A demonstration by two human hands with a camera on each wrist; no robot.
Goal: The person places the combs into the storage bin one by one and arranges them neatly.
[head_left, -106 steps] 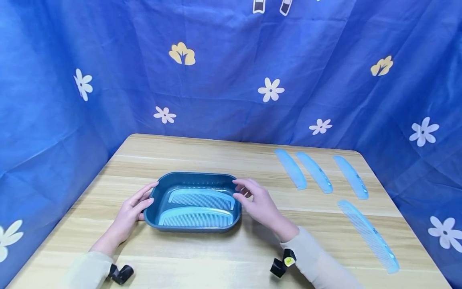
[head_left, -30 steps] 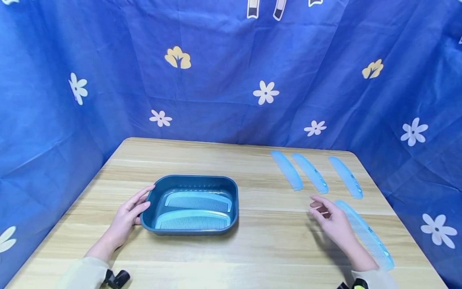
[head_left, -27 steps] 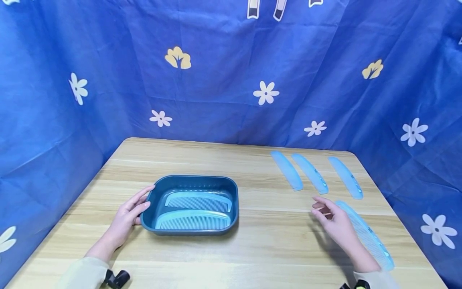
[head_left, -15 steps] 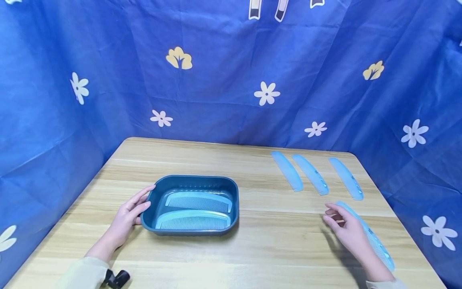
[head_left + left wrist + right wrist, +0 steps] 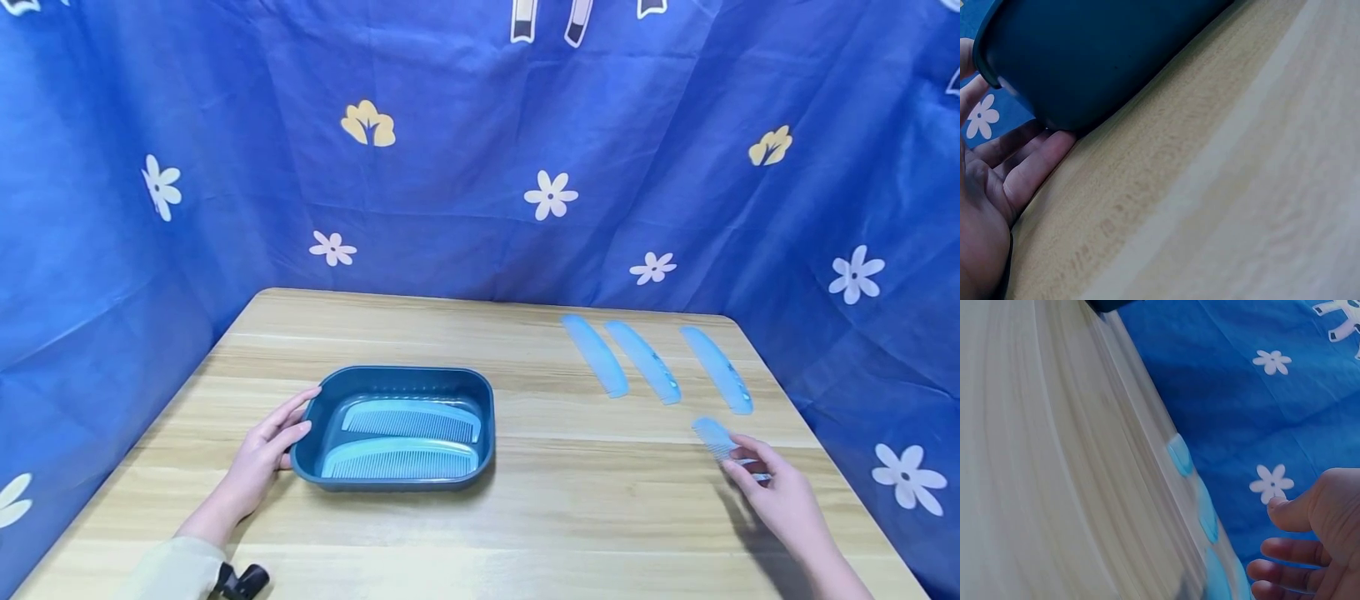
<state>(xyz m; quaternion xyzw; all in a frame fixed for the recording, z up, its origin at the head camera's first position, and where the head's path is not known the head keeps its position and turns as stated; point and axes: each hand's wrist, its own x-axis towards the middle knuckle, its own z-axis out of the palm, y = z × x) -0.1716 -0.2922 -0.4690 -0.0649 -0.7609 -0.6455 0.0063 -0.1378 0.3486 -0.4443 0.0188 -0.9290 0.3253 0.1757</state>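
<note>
A dark teal tray (image 5: 409, 372) sits left of centre on the wooden table (image 5: 562, 492), with two light blue combs (image 5: 411, 419) lying side by side in it. My left hand (image 5: 273, 435) rests with straight fingers against the tray's left wall (image 5: 1085, 56). My right hand (image 5: 750, 471) lies over a long light blue comb (image 5: 708, 433) near the right front edge. Its fingers are relaxed and touch the comb. The wrist view shows nothing between the thumb (image 5: 1286, 512) and the fingers. The hand and arm hide most of that comb.
Three more light blue combs (image 5: 645, 361) lie in a row at the back right of the table; two of them (image 5: 1180, 455) show in the right wrist view. Blue flowered cloth (image 5: 480, 167) hangs close behind and at both sides.
My right hand has left the tray's right side and moved right and toward me, onto the long comb. The left hand, the tray and its combs have stayed put.
</note>
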